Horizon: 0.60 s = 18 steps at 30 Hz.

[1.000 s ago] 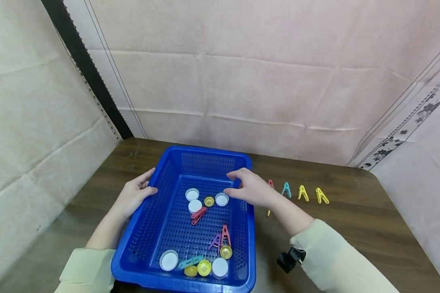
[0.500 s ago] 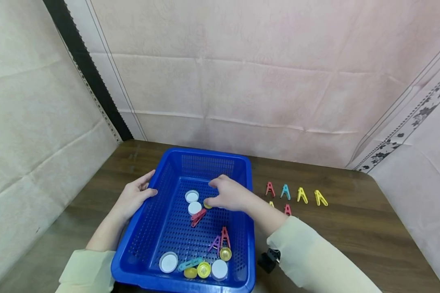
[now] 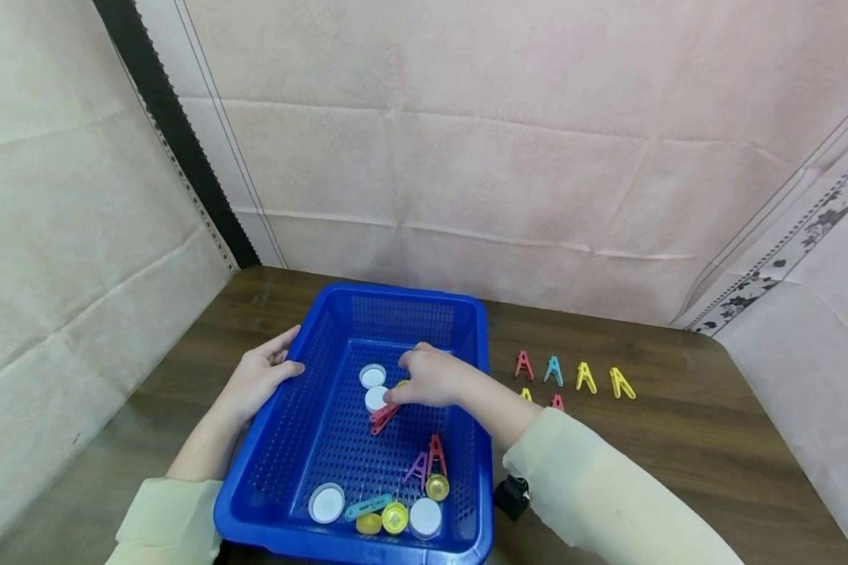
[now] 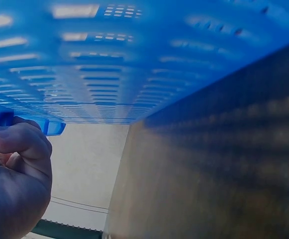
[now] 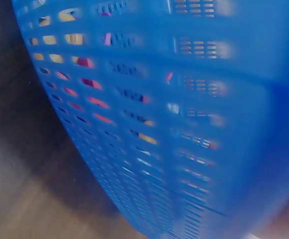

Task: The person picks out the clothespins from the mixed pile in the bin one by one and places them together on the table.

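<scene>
Left hand [image 3: 257, 378]: the blue basket [image 3: 304, 439] rim is gripped.
Right hand [image 3: 431, 378]: curled over a yellow cap [image 3: 400, 384]; grip cannot be told.
Beside it: white caps [image 3: 373, 375].

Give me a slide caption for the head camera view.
Left hand holds the blue basket rim while right hand reaches among caps and clothespins inside.
</scene>
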Each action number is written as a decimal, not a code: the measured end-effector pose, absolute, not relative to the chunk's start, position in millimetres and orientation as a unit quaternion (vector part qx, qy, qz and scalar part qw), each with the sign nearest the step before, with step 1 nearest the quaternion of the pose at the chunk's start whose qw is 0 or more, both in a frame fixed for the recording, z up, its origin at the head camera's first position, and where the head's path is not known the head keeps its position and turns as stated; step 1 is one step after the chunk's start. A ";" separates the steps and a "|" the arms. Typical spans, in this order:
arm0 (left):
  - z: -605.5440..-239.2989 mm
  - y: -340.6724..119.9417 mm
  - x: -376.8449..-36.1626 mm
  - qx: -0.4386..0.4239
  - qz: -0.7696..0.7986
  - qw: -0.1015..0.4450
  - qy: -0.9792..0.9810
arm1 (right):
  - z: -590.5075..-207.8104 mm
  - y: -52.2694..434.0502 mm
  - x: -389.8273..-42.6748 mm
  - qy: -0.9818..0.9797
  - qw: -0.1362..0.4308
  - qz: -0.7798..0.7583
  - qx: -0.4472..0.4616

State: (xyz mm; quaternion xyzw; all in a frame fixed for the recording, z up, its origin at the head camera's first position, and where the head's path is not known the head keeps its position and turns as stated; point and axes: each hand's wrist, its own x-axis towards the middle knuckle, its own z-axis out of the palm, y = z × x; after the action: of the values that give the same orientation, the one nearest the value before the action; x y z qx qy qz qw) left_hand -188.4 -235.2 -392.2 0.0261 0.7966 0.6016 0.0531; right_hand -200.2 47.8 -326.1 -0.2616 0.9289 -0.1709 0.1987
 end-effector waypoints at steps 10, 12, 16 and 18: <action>-389.6 -232.1 -188.2 0.033 0.594 0.052 0.802 | -317.3 47.6 -203.2 0.929 0.199 -0.162 -0.267; -390.7 -232.3 -188.0 0.033 0.590 0.052 0.805 | -314.7 46.5 -204.6 0.929 0.197 -0.159 -0.270; -392.4 -233.0 -188.7 0.029 0.590 0.054 0.805 | -310.1 41.7 -209.0 0.929 0.196 -0.164 -0.269; -392.9 -232.8 -189.4 0.031 0.590 0.054 0.805 | -309.4 38.2 -210.9 0.928 0.197 -0.168 -0.267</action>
State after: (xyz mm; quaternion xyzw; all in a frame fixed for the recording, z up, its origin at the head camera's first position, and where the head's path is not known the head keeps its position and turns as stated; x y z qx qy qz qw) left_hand -189.4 -232.8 -392.9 0.0313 0.8048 0.5902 0.0541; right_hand -210.9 38.2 -309.4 -0.2674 0.9282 -0.1682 0.1966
